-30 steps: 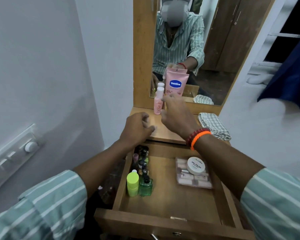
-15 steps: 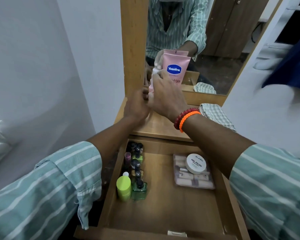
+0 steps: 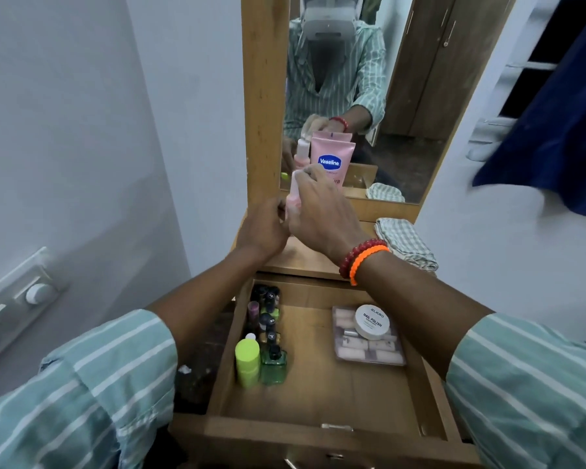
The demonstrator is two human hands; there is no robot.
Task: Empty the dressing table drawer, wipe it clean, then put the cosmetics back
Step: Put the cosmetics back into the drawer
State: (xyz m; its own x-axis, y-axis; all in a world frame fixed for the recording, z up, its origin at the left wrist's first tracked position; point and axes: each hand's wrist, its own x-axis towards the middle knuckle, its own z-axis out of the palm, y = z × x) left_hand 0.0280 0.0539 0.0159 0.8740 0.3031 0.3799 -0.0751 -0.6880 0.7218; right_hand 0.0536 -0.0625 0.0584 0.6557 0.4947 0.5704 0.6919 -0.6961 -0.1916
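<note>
Dim, cool, even indoor light, soft shadows, slight blur, wide-angle bending at edges

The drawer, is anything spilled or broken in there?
No, nothing stands out. In the drawer the little bottles stand upright along the left wall, and the white jar sits on a flat clear box on the right. No spills show.

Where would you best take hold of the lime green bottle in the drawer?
Grip the lime green bottle by its wide cap and upper body, coming straight down from above. It stands upright against the drawer left wall, with the green glass bottle close on its right, so side access looks tight; front and top are free.
</note>
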